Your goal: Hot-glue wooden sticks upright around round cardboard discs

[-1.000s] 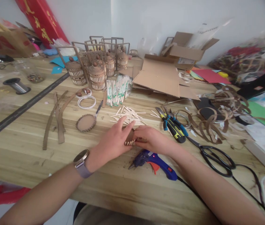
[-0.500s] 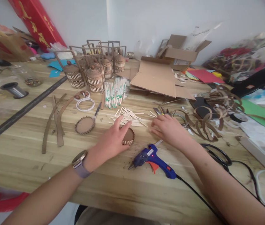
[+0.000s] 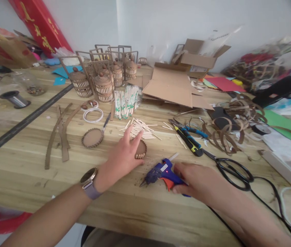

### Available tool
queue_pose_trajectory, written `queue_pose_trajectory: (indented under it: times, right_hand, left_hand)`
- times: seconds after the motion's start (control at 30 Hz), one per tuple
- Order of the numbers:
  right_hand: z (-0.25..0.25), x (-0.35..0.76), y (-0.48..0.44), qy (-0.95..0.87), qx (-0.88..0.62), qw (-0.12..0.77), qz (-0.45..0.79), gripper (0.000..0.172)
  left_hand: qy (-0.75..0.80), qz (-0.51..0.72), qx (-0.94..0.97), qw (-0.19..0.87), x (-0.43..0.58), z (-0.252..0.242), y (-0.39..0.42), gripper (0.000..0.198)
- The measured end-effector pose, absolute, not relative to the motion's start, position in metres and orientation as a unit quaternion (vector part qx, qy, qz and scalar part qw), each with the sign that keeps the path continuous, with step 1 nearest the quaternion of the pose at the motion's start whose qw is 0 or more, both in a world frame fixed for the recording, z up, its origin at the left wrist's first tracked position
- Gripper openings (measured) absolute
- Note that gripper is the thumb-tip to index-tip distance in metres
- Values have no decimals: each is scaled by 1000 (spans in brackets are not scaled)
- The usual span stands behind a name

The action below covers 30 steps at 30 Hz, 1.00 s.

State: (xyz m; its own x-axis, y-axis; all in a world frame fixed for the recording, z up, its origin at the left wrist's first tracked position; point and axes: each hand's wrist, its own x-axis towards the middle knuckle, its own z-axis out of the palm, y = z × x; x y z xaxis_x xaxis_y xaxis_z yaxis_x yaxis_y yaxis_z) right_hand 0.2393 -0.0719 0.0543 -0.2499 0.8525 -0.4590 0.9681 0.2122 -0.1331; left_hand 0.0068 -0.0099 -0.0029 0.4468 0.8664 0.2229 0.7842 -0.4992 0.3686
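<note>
The left hand is lying flat with spread fingers, pressing on a cardboard disc that is sitting on the table under its fingertips, and loose sticks are lying just beyond them. The right hand is curling its fingers around the handle of the glue gun, which is lying between both hands. Pliers are lying beyond the right hand, and scissors are lying near it on its right.
</note>
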Motion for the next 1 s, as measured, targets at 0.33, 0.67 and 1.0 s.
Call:
queue_pose_trajectory:
  times: [0.33,0.67,1.0]
  right_hand:
    - [41,267,-61,722,561,-123,-386,13]
    - [17,268,-65,536,561,-361,-518,32]
    - [17,256,-60,612,575,-289,-459,29]
  left_hand:
    - [488,198,841,124,6,-3,-8,96]
    - [507,174,834,131,5,1,-8,95]
    - [499,191,835,134,3,-5,-7,97]
